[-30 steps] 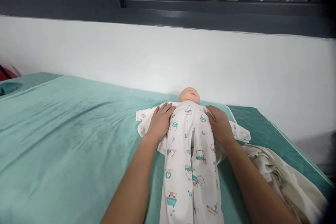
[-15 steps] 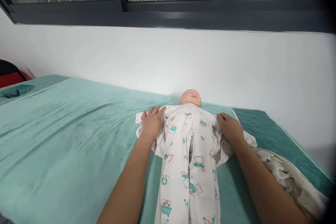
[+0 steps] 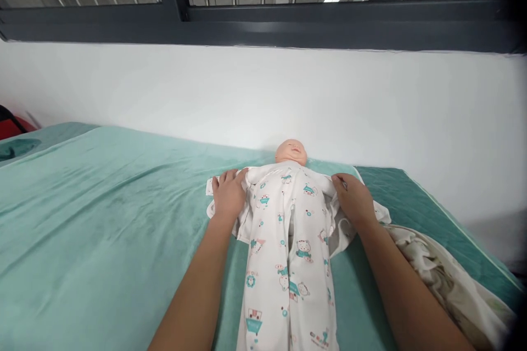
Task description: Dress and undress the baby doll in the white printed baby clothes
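A baby doll [image 3: 291,152] lies on its back, head toward the wall. White baby clothes [image 3: 284,219] with teal and pink animal prints cover its body, the long legs of the garment running toward me. My left hand [image 3: 230,193] rests with fingers spread on the sleeve at the left, thumb by the doll's shoulder. At the opposite shoulder my right hand [image 3: 353,197] has its fingers closed on the edge of the clothes. The doll's arms are hidden under fabric, and cloth flares out beneath both hands.
A teal sheet [image 3: 102,230] covers the bed, with a darker teal cover [image 3: 395,186] at the right. Crumpled beige-and-white cloth [image 3: 440,274] lies beside my right forearm. Behind the bed stand a white wall [image 3: 185,93] and a dark window frame [image 3: 263,30]. Something red and black [image 3: 12,123] sits far left.
The whole view has shifted slightly, so the doll, clothes and hands appear a little further left. Both hands stay at the same places on the clothes.
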{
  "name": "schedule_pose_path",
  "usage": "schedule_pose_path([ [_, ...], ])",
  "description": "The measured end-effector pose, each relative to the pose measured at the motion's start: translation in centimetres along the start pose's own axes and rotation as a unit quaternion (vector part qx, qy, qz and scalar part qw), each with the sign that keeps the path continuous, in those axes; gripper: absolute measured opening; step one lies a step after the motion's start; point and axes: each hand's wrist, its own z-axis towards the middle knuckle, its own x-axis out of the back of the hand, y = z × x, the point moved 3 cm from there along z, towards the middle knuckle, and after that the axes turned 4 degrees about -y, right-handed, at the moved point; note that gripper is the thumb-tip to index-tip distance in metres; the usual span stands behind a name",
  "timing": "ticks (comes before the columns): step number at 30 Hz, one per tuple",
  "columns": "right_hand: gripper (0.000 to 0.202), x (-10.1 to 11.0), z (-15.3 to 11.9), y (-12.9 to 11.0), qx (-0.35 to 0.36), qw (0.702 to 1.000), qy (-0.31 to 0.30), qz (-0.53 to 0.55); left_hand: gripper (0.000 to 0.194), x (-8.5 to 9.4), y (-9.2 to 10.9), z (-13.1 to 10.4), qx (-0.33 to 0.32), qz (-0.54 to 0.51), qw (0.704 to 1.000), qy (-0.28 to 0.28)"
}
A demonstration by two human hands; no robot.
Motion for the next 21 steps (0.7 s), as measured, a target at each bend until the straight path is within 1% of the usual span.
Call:
schedule_pose_path([
  [2, 0.038, 0.9, -0.4, -2.2, 0.048, 0.998, 0.046, 0.024, 0.056, 0.1, 0.1, -0.1, 0.000, 0.004, 1.000, 0.002],
  [3, 0.037, 1.4, -0.6, -3.7, 0.066, 0.995, 0.056, 0.049, 0.056, 0.1, 0.1, -0.1, 0.000, 0.005, 1.000, 0.002],
  [4, 0.035, 1.8, -0.8, -5.2, 0.079, 0.992, 0.049, 0.080, 0.055, 0.1, 0.1, -0.2, 0.000, 0.005, 1.000, 0.002],
  [5, 0.033, 2.0, -0.8, -7.0, 0.094, 0.989, 0.025, 0.108, 0.055, 0.1, 0.1, -0.2, -0.001, 0.005, 1.000, 0.000],
  [7, 0.029, 1.8, -0.6, -11.0, 0.138, 0.981, -0.065, 0.121, 0.054, 0.2, 0.1, -0.2, -0.005, 0.006, 1.000, -0.004],
  [8, 0.029, 1.3, -0.2, -13.1, 0.166, 0.974, -0.119, 0.098, 0.054, 0.2, 0.0, -0.2, -0.007, 0.006, 1.000, -0.006],
  [9, 0.030, 0.6, 0.1, -15.1, 0.197, 0.964, -0.167, 0.060, 0.055, 0.2, 0.0, -0.2, -0.008, 0.007, 1.000, -0.007],
  [11, 0.033, -1.4, 1.1, -18.6, 0.245, 0.933, -0.257, -0.059, 0.055, 0.3, -0.1, -0.2, -0.011, 0.007, 1.000, -0.008],
  [13, 0.034, -3.8, 2.2, -21.1, 0.264, 0.889, -0.322, -0.192, 0.054, 0.3, -0.1, -0.2, -0.013, 0.006, 1.000, -0.008],
  [15, 0.037, -5.9, 3.0, -22.7, 0.264, 0.870, -0.344, -0.234, 0.054, 0.2, -0.2, -0.2, -0.012, 0.005, 1.000, -0.006],
  [17, 0.045, -7.5, 3.6, -23.4, 0.254, 0.866, -0.354, -0.245, 0.054, 0.1, -0.2, -0.2, -0.013, 0.006, 1.000, -0.005],
  [19, 0.053, -8.6, 3.8, -23.4, 0.241, 0.862, -0.367, -0.255, 0.054, 0.0, -0.3, -0.2, -0.018, 0.007, 1.000, -0.004],
  [21, 0.056, -9.2, 3.9, -23.0, 0.235, 0.857, -0.378, -0.258, 0.055, 0.0, -0.3, -0.1, -0.022, 0.006, 1.000, -0.002],
])
